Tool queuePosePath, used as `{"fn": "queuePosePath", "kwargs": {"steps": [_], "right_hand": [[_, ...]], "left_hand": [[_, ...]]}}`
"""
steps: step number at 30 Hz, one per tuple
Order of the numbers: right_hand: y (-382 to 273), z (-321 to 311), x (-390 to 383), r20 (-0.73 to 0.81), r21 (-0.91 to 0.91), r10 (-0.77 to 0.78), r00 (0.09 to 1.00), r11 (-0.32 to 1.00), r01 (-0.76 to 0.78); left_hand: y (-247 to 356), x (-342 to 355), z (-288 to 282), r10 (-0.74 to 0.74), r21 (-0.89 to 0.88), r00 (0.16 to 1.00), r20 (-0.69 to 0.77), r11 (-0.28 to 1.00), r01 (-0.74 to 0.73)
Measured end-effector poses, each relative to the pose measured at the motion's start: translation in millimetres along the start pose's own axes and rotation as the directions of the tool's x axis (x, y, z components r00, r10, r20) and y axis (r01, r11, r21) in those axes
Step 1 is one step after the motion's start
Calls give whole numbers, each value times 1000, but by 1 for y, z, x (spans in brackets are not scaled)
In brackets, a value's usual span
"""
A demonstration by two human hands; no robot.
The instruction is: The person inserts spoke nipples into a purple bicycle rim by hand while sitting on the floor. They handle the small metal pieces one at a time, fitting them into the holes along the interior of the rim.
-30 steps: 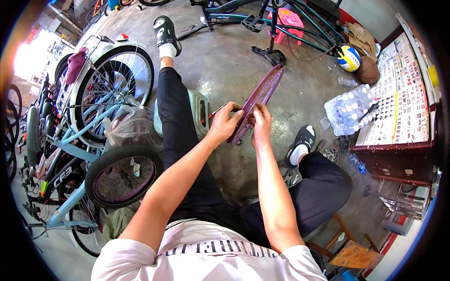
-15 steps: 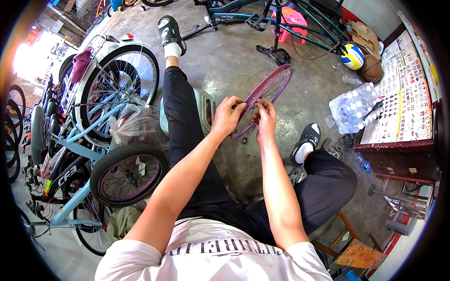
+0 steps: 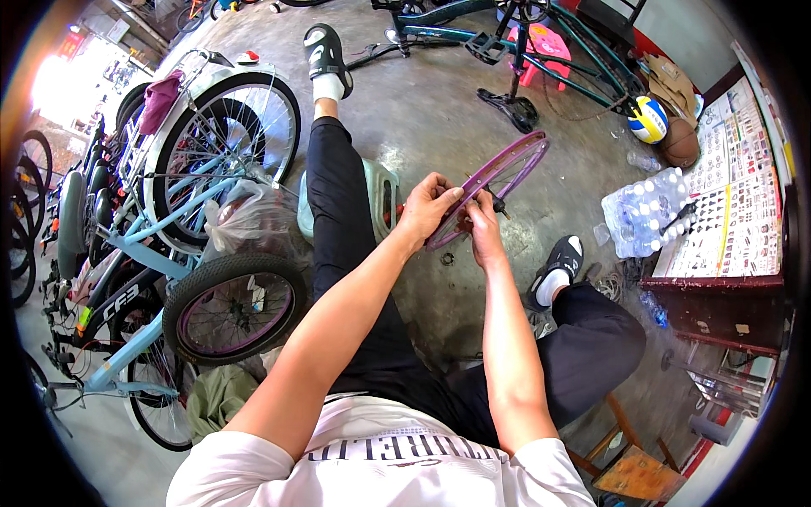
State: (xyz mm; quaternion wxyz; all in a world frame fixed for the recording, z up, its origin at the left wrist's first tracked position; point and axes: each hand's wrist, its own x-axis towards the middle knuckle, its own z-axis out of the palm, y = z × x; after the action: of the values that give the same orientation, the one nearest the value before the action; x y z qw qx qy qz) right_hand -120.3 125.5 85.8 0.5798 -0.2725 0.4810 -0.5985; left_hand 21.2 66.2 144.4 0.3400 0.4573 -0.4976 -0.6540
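Observation:
A purple bicycle wheel rim [image 3: 534,150] without a tyre is held up at a slant between my legs, with thin spokes and a dark hub [image 3: 498,205]. My left hand [image 3: 432,207] is closed on the near left part of the rim, thumb and fingers pressed together. Just right of it, my right hand [image 3: 484,226] pinches at the rim's inner side by the spokes. The fingertips of both hands nearly meet, and any small part between them is hidden.
On the left, bicycles crowd around a light blue frame [image 3: 173,221], with a tyred wheel [image 3: 236,311] beside my leg. A pale green plastic container [image 3: 382,196] stands behind my knee. Ahead lies a dark teal bicycle [image 3: 456,35]; bottled water [image 3: 646,211] is at right.
The wheel has turned slightly in my hands, so its hub now shows right of my right hand. My hands stay close together on the rim. The whole view has shifted a little.

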Motion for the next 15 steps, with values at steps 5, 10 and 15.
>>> {"fn": "queuePosePath", "kwargs": {"steps": [5, 10, 15], "right_hand": [[-9, -10, 7, 143, -38, 76, 987, 997, -71], [-10, -2, 11, 70, -112, 41, 997, 993, -33], [-10, -9, 15, 64, -128, 13, 998, 992, -5]], "left_hand": [[2, 3, -1, -37, -13, 999, 35, 999, 38], [-2, 6, -1, -49, -25, 997, 67, 998, 50], [-3, 8, 2, -55, 18, 995, 77, 998, 54]]}}
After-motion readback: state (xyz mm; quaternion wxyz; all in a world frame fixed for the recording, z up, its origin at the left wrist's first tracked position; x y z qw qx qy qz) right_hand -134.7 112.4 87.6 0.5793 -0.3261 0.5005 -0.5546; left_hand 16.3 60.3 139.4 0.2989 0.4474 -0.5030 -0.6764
